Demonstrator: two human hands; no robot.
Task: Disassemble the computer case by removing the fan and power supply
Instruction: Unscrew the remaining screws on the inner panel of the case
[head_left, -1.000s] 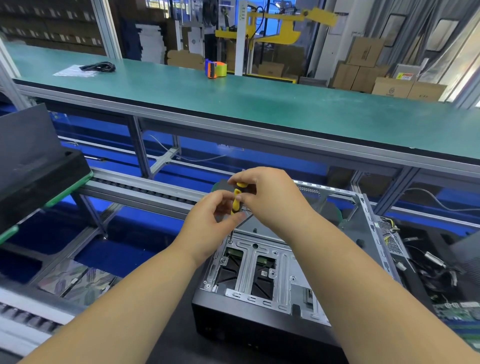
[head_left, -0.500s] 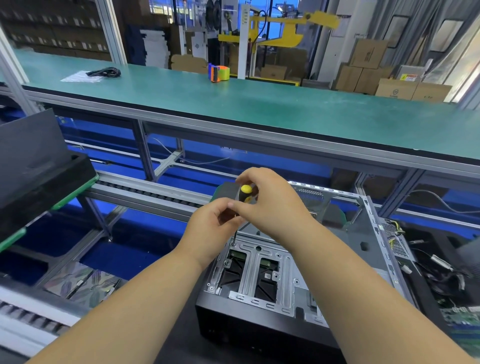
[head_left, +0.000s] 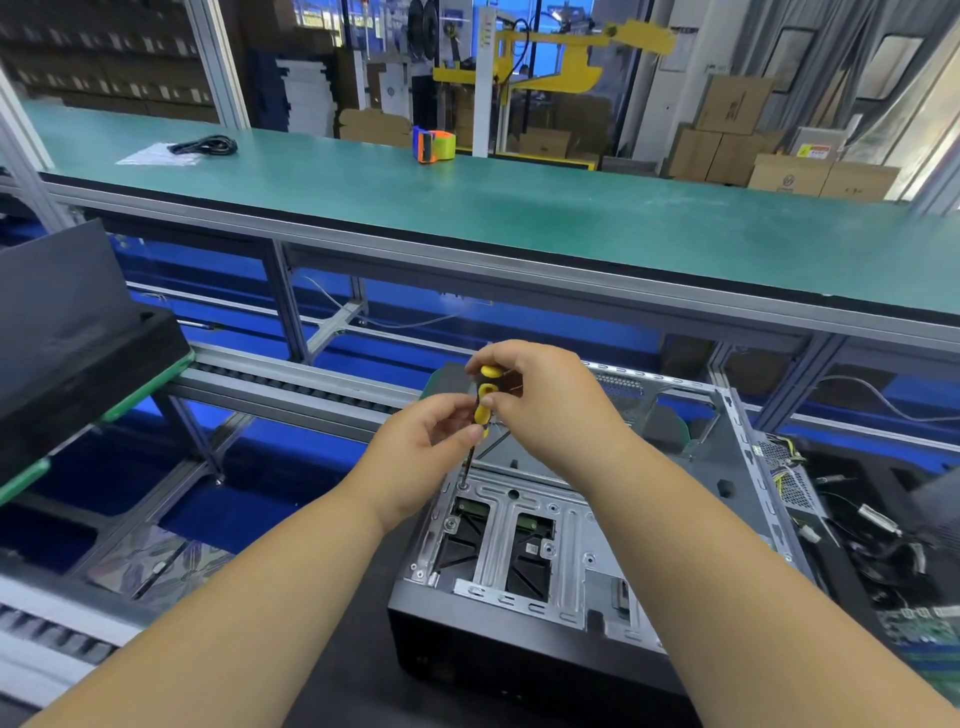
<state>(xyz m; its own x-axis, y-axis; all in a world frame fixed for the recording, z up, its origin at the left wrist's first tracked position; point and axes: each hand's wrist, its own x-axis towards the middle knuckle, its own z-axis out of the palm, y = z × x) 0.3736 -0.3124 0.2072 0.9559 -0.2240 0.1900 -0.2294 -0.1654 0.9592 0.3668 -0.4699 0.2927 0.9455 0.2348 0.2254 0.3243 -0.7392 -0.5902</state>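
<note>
An open black computer case (head_left: 524, 660) lies on its side in front of me, its silver drive cage (head_left: 506, 540) facing up. A yellow-and-black screwdriver (head_left: 484, 400) stands nearly upright, its tip on a screw (head_left: 463, 487) at the cage's far left corner. My right hand (head_left: 550, 400) grips the top of the handle. My left hand (head_left: 421, 447) pinches the lower handle. The power supply (head_left: 784, 473) with its wire bundle shows at the case's far right corner. No fan is clearly visible.
A long green workbench (head_left: 519, 208) runs across behind, carrying a black cable (head_left: 205, 145) and an orange tape dispenser (head_left: 434, 145). A roller conveyor (head_left: 291, 382) passes beneath. A black case (head_left: 67, 353) sits at left. Loose cables and a circuit board (head_left: 919, 623) lie right.
The screwdriver went from loose between my hands to upright, and its tip now rests on the cage screw. Both hands stayed on the handle, shifting slightly.
</note>
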